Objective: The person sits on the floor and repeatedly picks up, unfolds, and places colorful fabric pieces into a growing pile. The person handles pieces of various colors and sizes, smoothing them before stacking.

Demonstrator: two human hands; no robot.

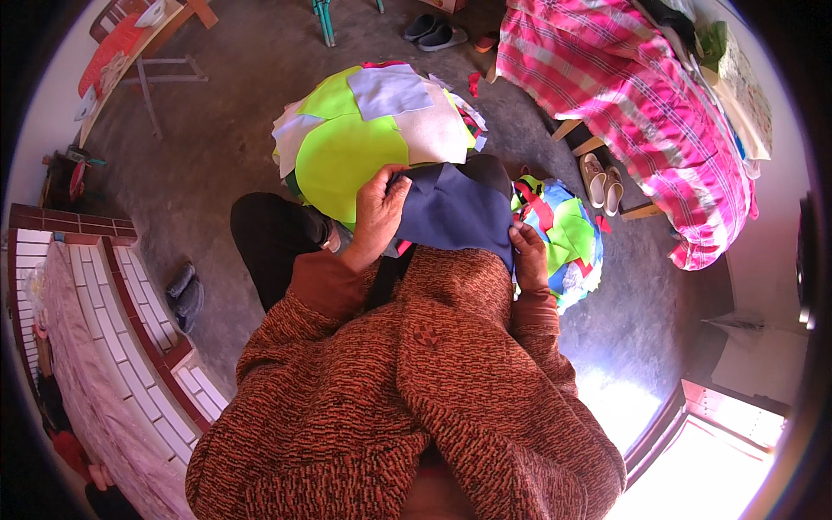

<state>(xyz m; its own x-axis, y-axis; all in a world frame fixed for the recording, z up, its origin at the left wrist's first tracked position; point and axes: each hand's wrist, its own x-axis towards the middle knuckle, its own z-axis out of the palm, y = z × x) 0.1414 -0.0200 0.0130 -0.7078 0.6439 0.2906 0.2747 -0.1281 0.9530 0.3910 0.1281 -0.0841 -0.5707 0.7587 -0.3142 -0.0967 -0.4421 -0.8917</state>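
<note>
Presently, left hand (pixel 379 211) pinches the upper left edge of the dark blue cloth (pixel 455 212), held over the lap. Lime green fabric pile (pixel 347 152) lies behind. Right hand (pixel 529 251) grips the cloth's right edge.

Cloth piece (pixel 455 208) between both hands on lap, fabric pile (pixel 373 130) beyond, bed (pixel 641 95) right.

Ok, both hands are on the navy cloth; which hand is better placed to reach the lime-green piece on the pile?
Probably the left hand: it grips the navy cloth at the edge directly over the lime-green piece. The right hand holds the opposite edge, beside the bag of scraps.
</note>
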